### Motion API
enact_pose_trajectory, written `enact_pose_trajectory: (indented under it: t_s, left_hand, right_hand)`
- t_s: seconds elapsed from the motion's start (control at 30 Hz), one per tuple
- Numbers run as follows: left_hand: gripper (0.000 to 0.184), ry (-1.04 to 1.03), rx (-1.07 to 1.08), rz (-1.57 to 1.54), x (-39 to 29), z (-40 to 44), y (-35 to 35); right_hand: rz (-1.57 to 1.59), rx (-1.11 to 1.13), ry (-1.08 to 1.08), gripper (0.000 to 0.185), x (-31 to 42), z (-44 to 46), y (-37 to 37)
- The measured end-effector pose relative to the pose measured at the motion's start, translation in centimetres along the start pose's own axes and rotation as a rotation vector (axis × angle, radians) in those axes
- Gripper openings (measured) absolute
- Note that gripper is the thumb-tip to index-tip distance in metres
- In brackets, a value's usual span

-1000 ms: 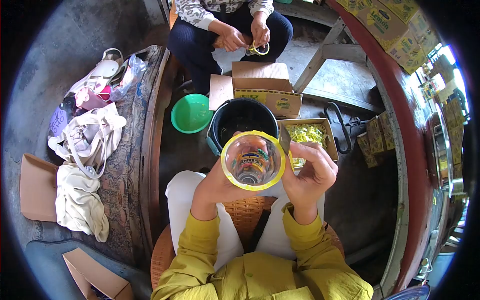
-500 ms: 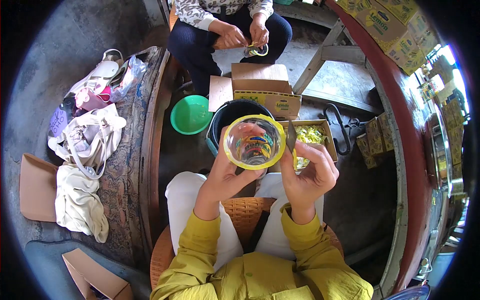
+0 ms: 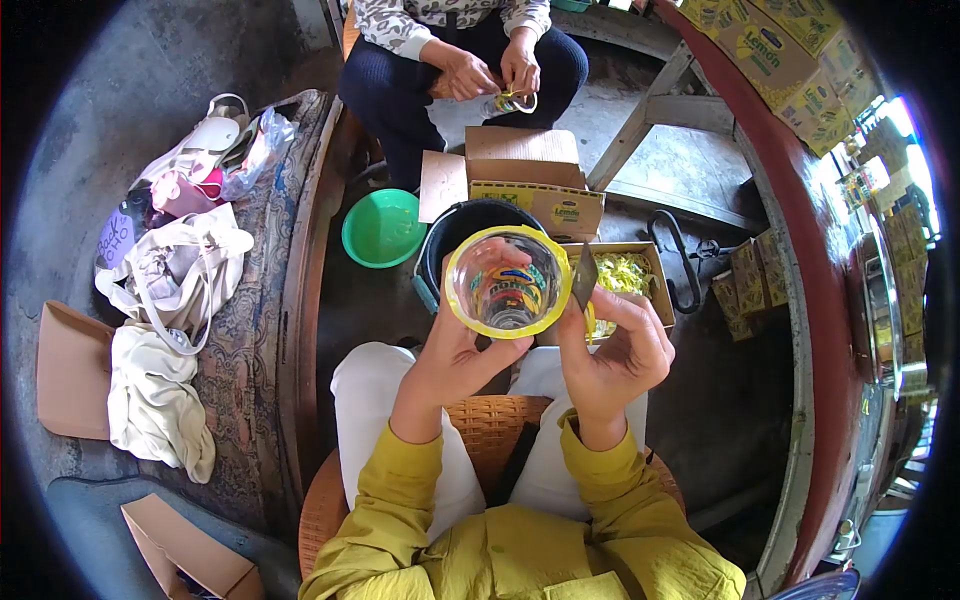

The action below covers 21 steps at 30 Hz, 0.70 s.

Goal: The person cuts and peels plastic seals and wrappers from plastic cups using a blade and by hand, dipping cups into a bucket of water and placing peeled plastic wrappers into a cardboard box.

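My left hand [image 3: 437, 362] is wrapped around a clear plastic cup [image 3: 508, 292], its mouth tilted up towards me. A yellow rim [image 3: 462, 318] runs round the mouth, and coloured print shows through the wall. At the cup's right side, my right hand [image 3: 622, 345] pinches a small grey blade [image 3: 585, 274] between thumb and fingers. The blade stands close to the rim; whether it touches I cannot tell. A thin yellow strip [image 3: 589, 322] shows beside the right thumb.
Below the cup stands a dark bucket [image 3: 432, 243], with a green basin [image 3: 383, 229] to its left. A carton of yellow strips [image 3: 628, 270] lies right, an open carton [image 3: 523, 160] behind. Opposite sits a person [image 3: 462, 70] handling another cup. Bags [image 3: 185, 265] lie on the left bench.
The blade has turned slightly, showing more of its flat side. The cup has shifted a little in my left hand. Both hands stay almost in place.
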State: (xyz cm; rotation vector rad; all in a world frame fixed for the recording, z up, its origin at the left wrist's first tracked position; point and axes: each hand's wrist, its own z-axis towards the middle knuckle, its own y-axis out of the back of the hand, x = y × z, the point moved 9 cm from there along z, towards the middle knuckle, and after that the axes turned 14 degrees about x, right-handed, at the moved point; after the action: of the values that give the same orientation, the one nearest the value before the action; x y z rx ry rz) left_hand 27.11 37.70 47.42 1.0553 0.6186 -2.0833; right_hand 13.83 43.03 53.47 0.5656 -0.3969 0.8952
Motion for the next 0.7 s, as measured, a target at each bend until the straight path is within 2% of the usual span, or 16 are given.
enact_pose_trajectory:
  t_s: [0.3, 0.7]
  left_hand:
    - [0.070, 0.019, -0.053, 0.063, 0.06, -0.07, 0.26]
    - [0.071, 0.077, 0.040, 0.154, 0.08, -0.09, 0.06]
  right_hand:
    - [0.018, 0.026, 0.002, 0.022, 0.43, 0.01, -0.25]
    - [-0.026, 0.025, -0.019, 0.021, -0.07, 0.18, 0.07]
